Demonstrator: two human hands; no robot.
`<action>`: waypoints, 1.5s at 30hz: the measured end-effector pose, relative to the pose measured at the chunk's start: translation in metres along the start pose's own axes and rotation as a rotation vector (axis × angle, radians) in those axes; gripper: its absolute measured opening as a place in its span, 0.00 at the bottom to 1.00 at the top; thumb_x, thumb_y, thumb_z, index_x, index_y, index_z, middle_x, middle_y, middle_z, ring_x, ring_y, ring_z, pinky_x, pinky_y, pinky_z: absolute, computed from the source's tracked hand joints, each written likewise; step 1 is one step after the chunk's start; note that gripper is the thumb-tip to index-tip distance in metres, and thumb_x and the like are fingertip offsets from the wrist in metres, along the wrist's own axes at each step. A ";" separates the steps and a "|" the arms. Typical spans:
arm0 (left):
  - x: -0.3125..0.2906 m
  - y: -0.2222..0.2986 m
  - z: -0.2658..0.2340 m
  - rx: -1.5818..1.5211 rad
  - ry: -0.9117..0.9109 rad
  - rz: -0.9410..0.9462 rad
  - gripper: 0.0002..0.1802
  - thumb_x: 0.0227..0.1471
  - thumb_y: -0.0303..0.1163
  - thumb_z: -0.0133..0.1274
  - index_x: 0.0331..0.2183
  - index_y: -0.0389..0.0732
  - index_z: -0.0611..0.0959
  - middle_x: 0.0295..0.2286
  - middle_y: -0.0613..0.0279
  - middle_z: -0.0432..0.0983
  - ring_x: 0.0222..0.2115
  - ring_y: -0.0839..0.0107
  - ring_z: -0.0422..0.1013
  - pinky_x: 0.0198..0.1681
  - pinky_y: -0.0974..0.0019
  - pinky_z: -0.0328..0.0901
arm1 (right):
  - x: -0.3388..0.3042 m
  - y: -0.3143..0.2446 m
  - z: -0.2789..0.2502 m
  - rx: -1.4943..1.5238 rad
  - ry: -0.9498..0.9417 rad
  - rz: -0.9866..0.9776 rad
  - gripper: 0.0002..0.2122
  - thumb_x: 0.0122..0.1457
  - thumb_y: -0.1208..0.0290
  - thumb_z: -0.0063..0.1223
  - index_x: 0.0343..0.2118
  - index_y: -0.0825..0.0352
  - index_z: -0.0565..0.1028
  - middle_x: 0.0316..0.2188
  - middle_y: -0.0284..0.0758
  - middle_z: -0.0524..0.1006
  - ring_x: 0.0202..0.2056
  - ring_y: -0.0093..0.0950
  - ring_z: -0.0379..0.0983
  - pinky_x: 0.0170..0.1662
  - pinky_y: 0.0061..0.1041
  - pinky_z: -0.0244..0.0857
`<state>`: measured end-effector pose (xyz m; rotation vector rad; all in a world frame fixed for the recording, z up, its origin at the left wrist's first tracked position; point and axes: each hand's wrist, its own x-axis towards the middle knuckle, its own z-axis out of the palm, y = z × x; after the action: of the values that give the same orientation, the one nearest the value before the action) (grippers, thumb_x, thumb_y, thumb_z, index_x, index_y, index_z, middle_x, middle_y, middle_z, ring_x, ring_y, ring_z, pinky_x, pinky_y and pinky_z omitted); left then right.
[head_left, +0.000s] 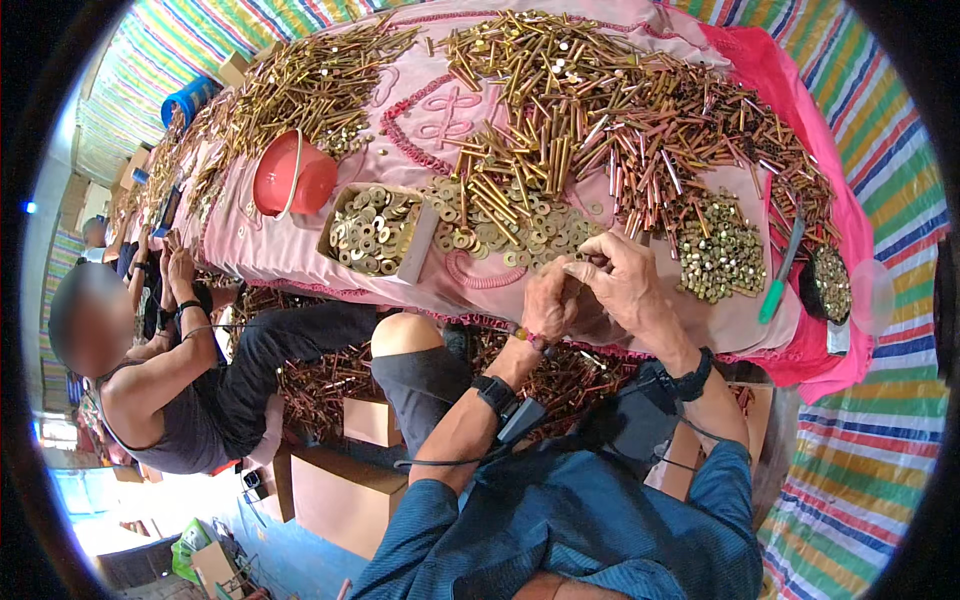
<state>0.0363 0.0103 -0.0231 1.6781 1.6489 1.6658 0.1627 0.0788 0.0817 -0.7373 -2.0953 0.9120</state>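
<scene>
My left hand (553, 300) and my right hand (636, 282) meet over the near edge of the cloth-covered table, fingers bent inward and closed. Whatever they pinch between them is hidden by the fingers. Just beyond my left hand lie loose brass-coloured washers (478, 238). Past my right hand spreads a heap of copper-coloured metal rods (645, 180), with golden bolt-like rods (545, 135) farther back. To the right of my right hand sits a pile of small hex nuts (718, 250).
A cardboard box (415, 250) of washers stands left of my hands, beside a red bucket (295, 175). At right lie a green-handled tool (775, 295) and a dark bowl (808, 290) of nuts. Another person (160, 390) works at left. Cartons (340, 490) and more rods lie below the table edge.
</scene>
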 end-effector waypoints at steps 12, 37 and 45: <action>0.000 0.001 0.000 -0.009 0.027 -0.044 0.11 0.45 0.19 0.48 0.35 0.38 0.74 0.23 0.49 0.66 0.25 0.48 0.67 0.28 0.56 0.63 | 0.013 -0.004 -0.012 -0.109 -0.169 -0.212 0.06 0.56 0.77 0.59 0.36 0.70 0.77 0.30 0.41 0.76 0.32 0.39 0.76 0.35 0.33 0.69; 0.004 0.002 0.001 0.030 -0.005 0.024 0.12 0.43 0.18 0.49 0.34 0.38 0.75 0.24 0.52 0.68 0.27 0.49 0.70 0.30 0.55 0.65 | 0.010 0.006 -0.017 -0.262 -0.119 -0.313 0.05 0.54 0.75 0.60 0.30 0.68 0.74 0.27 0.41 0.74 0.30 0.42 0.74 0.31 0.37 0.67; 0.006 0.008 0.000 -0.025 -0.004 0.088 0.14 0.45 0.19 0.50 0.37 0.39 0.76 0.28 0.50 0.73 0.30 0.47 0.72 0.33 0.54 0.67 | 0.007 -0.007 -0.018 -0.357 -0.118 -0.199 0.07 0.56 0.72 0.61 0.30 0.68 0.74 0.27 0.42 0.74 0.28 0.44 0.74 0.30 0.39 0.67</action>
<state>0.0390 0.0128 -0.0135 1.7647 1.5662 1.7143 0.1716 0.0863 0.0987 -0.6483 -2.4206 0.4883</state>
